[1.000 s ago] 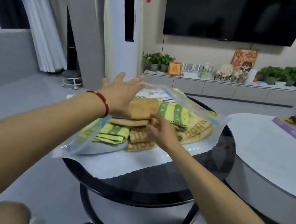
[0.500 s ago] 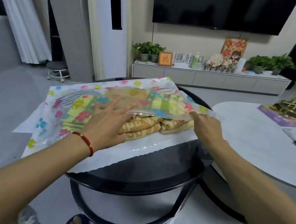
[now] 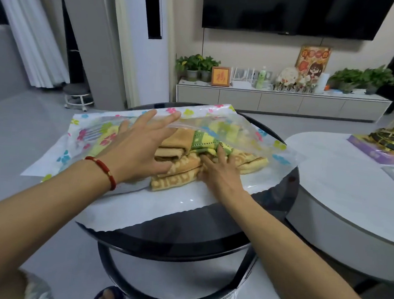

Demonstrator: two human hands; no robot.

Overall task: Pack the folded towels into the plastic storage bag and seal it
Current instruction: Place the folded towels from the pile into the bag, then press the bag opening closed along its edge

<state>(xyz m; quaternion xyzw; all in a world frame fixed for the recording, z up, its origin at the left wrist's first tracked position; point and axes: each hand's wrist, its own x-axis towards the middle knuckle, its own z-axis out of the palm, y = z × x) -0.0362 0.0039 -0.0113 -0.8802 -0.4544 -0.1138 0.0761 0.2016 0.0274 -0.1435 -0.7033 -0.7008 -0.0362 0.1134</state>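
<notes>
A clear plastic storage bag [image 3: 270, 147] printed with coloured flowers lies on a round black table [image 3: 278, 201], its mouth facing me. Folded towels [image 3: 177, 180] sit in the mouth: tan patterned ones below, a plain tan one and a green-yellow one [image 3: 203, 142] on top, with their near ends sticking out. My left hand [image 3: 140, 147], fingers spread, props up the bag's upper layer with its fingertips. My right hand [image 3: 222, 172] rests flat against the near edge of the towel stack, fingertips on the green-yellow towel.
A white oval table [image 3: 342, 187] stands close on the right, carrying a purple box with a gold object [image 3: 387, 144] and glasses at its edge. Behind are a TV cabinet [image 3: 283, 101] with plants and a small stool [image 3: 77, 96] on the left.
My left hand was lying flat on the bag and now lifts its upper layer. My right hand left the bag's right edge and moved onto the towels.
</notes>
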